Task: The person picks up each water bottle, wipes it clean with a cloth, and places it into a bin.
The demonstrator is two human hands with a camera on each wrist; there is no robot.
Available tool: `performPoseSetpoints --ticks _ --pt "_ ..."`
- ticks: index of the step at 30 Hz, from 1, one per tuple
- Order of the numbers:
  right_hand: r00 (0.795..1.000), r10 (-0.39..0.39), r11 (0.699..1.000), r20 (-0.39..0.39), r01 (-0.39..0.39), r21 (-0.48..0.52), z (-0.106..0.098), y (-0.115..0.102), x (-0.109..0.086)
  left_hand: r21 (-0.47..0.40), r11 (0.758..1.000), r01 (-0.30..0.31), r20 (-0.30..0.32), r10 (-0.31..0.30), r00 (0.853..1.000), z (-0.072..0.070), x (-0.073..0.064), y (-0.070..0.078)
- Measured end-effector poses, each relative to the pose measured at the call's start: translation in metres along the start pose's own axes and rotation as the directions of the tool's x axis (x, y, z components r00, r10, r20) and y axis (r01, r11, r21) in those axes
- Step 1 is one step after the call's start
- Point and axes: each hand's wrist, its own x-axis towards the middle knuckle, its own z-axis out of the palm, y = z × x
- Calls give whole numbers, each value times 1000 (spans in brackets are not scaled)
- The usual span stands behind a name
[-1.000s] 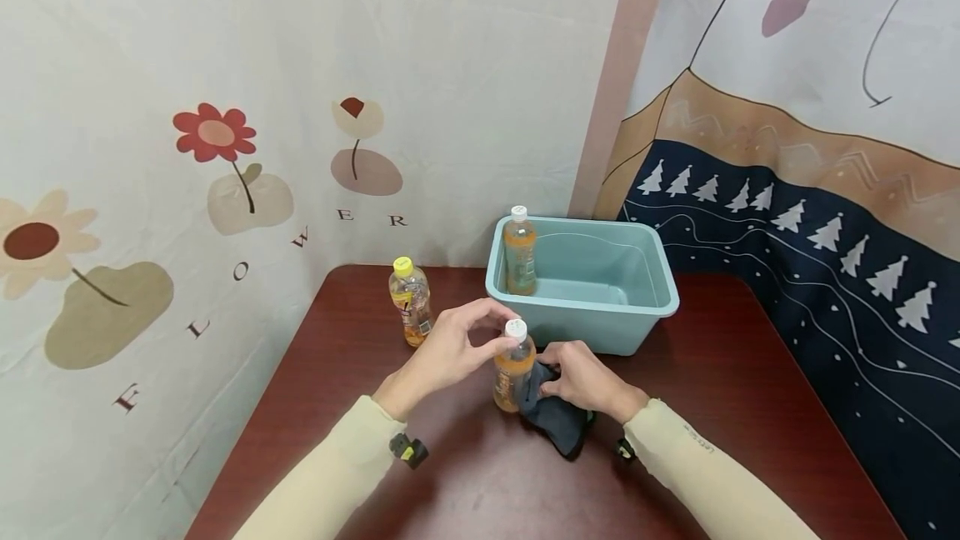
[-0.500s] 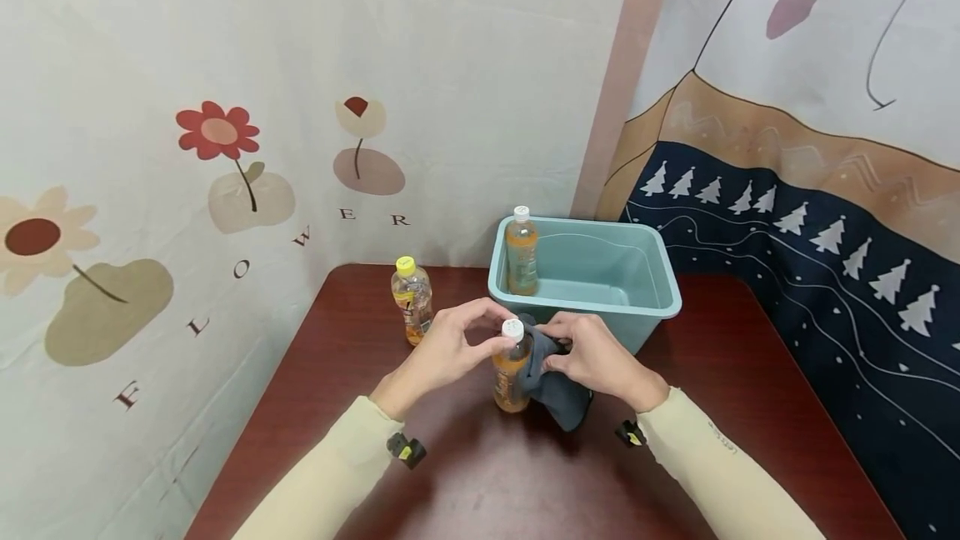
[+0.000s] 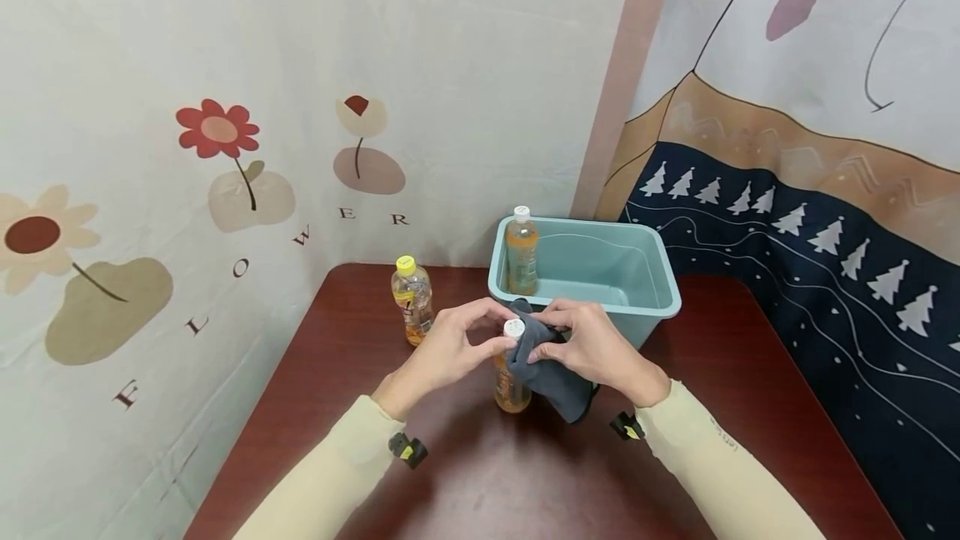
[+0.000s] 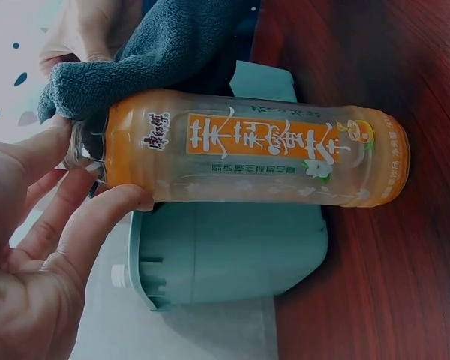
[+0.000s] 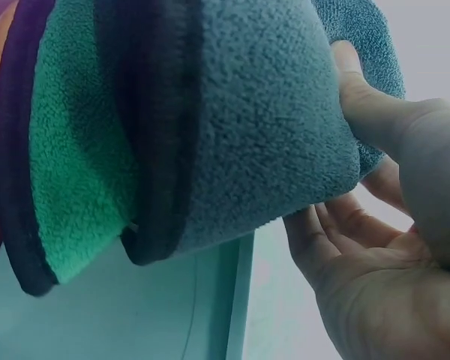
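Observation:
A clear plastic drink bottle (image 4: 262, 150) with an orange label and white cap (image 3: 513, 328) stands upright on the table. My left hand (image 3: 457, 346) grips it by the neck, just under the cap. In my right hand (image 3: 592, 348) a dark grey towelling cloth (image 3: 551, 377) is pinched between thumb and fingers, its upper fold lying against the bottle's neck and shoulder. The cloth (image 5: 262, 127) shows a green face on its other side in the right wrist view. Part of the bottle's right side is hidden behind the cloth.
A light blue-green plastic tub (image 3: 637, 307) sits behind the hands, with another white-capped bottle (image 3: 522, 252) standing in its left end. To the left, a yellow-capped bottle (image 3: 412, 298) stands on the dark red table (image 3: 345, 332). Printed fabric (image 3: 450, 65) hangs behind the table.
My right hand has raised the cloth from the lower right side of the bottle up to its shoulder and neck. My left hand has kept its grip in place.

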Motion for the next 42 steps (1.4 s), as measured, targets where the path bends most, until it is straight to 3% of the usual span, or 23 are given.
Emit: performPoseSetpoints --ticks 18,28,38,42 --pt "997 18 996 81 -10 -94 6 12 -8 5 1000 0 -9 0 1000 2 0 0" --pt "986 68 989 153 -46 -144 38 41 -16 -14 999 35 2 -35 999 1 -1 1" --pt "954 147 982 261 -110 -150 66 66 -22 -43 999 8 3 -8 1000 1 0 -4" --pt "945 186 977 268 -150 -151 71 72 -22 -33 999 3 -4 -3 1000 1 2 -4"
